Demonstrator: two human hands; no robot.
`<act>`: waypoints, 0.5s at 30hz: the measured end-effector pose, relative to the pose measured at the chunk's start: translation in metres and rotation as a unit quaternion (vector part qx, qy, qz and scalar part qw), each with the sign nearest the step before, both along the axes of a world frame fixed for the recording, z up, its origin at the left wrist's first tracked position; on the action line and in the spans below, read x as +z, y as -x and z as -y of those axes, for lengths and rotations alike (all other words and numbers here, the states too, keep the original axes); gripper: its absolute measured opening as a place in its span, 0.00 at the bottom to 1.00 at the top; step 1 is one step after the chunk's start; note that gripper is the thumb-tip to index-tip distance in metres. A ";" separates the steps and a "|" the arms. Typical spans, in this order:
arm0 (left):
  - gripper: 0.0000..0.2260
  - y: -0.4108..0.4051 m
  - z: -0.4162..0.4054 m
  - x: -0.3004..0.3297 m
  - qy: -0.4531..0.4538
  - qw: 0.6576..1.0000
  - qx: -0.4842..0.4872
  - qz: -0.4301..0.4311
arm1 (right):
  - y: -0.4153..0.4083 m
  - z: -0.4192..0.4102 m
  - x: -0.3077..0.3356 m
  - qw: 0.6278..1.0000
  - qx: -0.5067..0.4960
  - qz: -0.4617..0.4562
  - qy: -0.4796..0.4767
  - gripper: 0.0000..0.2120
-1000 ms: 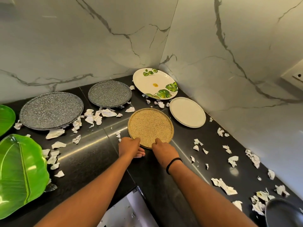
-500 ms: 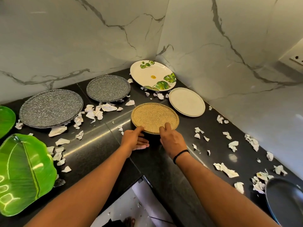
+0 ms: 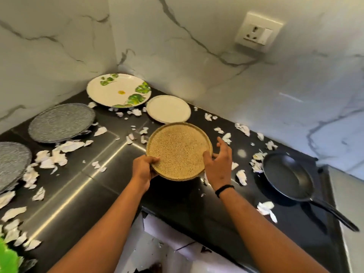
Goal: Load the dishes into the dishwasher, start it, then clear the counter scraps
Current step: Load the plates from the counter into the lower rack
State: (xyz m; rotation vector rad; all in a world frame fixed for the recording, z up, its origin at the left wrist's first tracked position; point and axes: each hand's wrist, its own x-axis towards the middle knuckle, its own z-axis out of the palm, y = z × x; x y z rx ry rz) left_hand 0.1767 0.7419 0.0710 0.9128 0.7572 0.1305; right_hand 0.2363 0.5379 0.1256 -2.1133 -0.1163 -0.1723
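A tan speckled plate [image 3: 178,149] is lifted off the black counter [image 3: 78,184] and tilted toward me. My left hand [image 3: 143,168] grips its near left rim, thumb on top. My right hand [image 3: 217,162] is at the plate's right rim, thumb against the edge and fingers spread loosely. Behind it lie a plain white plate [image 3: 168,108] and a leaf-patterned white plate [image 3: 118,90] in the corner. Two grey speckled plates [image 3: 61,122] [image 3: 11,163] lie to the left. Torn white paper scraps [image 3: 53,156] are strewn over the counter.
A black frying pan [image 3: 288,177] sits at the right with its handle pointing toward the counter's near right edge. A wall socket [image 3: 256,33] is on the marble wall. A green leaf-shaped plate [image 3: 8,259] shows at the bottom left corner.
The tan plate has come up off the counter in my left hand and moved nearer to me. My right hand has shifted to its right rim. My view has swung right, revealing the pan.
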 end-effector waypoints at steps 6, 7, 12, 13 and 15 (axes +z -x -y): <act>0.07 -0.003 0.103 0.014 -0.045 0.985 -0.165 0.013 | 0.046 0.127 0.013 0.980 -0.175 -0.065 -0.065 0.26; 0.08 -0.001 0.126 0.016 -0.054 0.979 -0.198 0.013 | 0.059 0.150 0.013 0.976 -0.192 -0.074 -0.072 0.24; 0.09 0.029 0.242 0.023 -0.076 0.931 -0.356 0.014 | 0.134 0.256 0.007 0.928 -0.331 -0.101 -0.135 0.20; 0.10 0.038 0.266 0.025 -0.081 0.919 -0.386 0.016 | 0.152 0.275 0.007 0.913 -0.366 -0.097 -0.155 0.19; 0.11 0.059 0.314 0.026 -0.092 0.894 -0.438 0.018 | 0.191 0.312 0.004 0.887 -0.417 -0.080 -0.182 0.18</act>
